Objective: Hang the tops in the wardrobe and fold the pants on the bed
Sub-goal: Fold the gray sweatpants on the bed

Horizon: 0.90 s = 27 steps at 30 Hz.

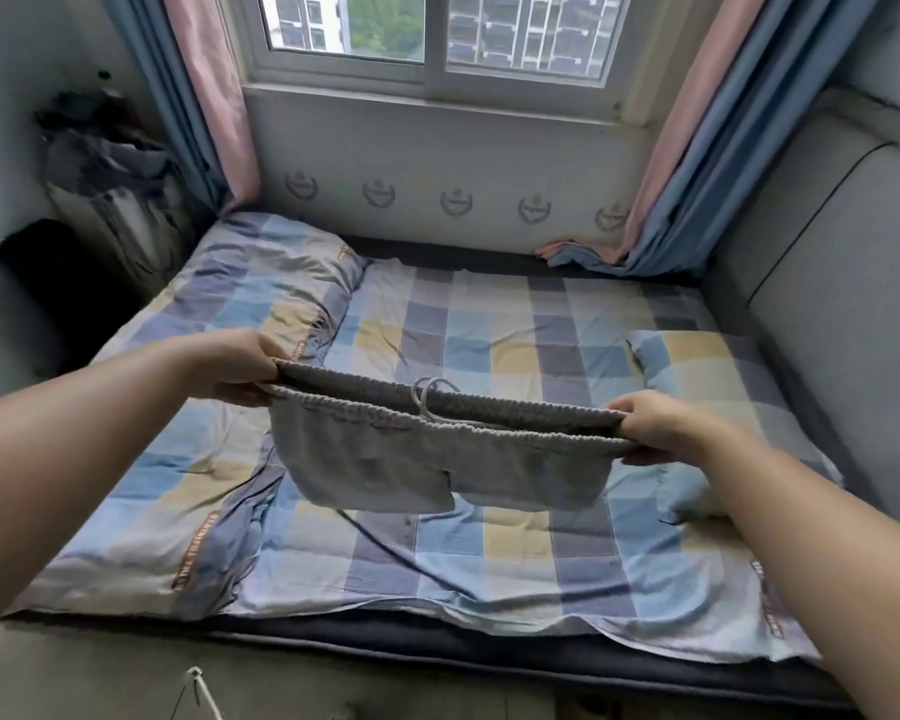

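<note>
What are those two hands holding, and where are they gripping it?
Grey shorts, held over the bed: left hand and right hand each pinch one end of the waistband.

The bed [437,641] ran under the window, its dark mattress edge showing at the front. A checked sheet [489,345] lay rumpled over it, with one pillow [276,267] at far left and another [707,376] at right.
</note>
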Motion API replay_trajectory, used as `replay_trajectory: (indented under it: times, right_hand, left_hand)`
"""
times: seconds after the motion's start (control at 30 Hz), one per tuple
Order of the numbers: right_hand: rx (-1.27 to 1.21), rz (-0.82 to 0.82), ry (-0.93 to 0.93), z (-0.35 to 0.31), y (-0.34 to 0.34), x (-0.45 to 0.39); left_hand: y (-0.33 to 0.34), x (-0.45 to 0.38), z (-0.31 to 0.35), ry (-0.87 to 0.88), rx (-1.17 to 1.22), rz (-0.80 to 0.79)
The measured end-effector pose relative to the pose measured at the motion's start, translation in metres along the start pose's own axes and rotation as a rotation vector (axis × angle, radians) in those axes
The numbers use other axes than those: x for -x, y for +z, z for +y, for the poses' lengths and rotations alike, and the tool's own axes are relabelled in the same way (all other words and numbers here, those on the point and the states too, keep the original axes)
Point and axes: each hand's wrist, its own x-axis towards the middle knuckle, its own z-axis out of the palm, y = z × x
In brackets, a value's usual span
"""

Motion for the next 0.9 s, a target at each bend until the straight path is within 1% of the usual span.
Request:
replay_trajectory:
  times: [0.1, 0.17, 0.23, 0.3, 0.37, 0.43, 0.5, 0.57, 0.67, 0.73, 0.8, 0.9]
  right_hand:
    - [-0.022, -0.267, 0.06, -0.005, -0.016, -0.002]
    - [-0.067, -0.447, 0.143, -0.003, -0.025, -0.006]
    - [-0.133, -0.565, 0.213, 0.0, -0.032, -0.016]
    - [-0.153, -0.637, 0.26, 0.003, -0.03, -0.028]
    - [-0.095, -0.644, 0.282, 0.001, -0.016, -0.044]
    - [-0.04, -0.537, 0.256, -0.003, 0.003, -0.066]
    - [-0.071, -0.362, 0.208, -0.008, 0.018, -0.086]
    - [-0.175, -0.211, 0.171, -0.012, 0.024, -0.106]
    - [-0.314, -0.039, 0.113, -0.02, 0.017, -0.13]
    - [-0.408, 0.082, 0.039, -0.037, 0.004, -0.143]
    - [-0.508, 0.203, -0.062, -0.062, -0.014, -0.152]
    - [-0.592, 0.333, -0.228, -0.101, -0.042, -0.158]
  left_hand:
    - [-0.013, -0.001, 0.004, -0.017, 0.091, -0.248]
    - [-0.022, -0.004, 0.005, -0.045, 0.153, -0.443]
    - [-0.032, -0.013, 0.003, -0.101, 0.12, -0.58]
    - [-0.033, -0.023, 0.0, -0.167, -0.1, -0.6]
    - [-0.026, -0.042, -0.004, -0.207, -0.283, -0.523]
    - [-0.016, -0.062, -0.007, -0.188, -0.315, -0.372]
    - [-0.007, -0.084, -0.009, -0.126, -0.257, -0.197]
    - [-0.005, -0.105, -0.006, -0.071, -0.057, -0.086]
    - [-0.009, -0.124, 0.011, -0.029, 0.327, -0.021]
    - [-0.018, -0.132, 0.031, 0.046, 0.438, 0.058]
    - [-0.032, -0.137, 0.057, 0.145, 0.45, 0.172]
    - [-0.06, -0.14, 0.09, 0.299, 0.312, 0.356]
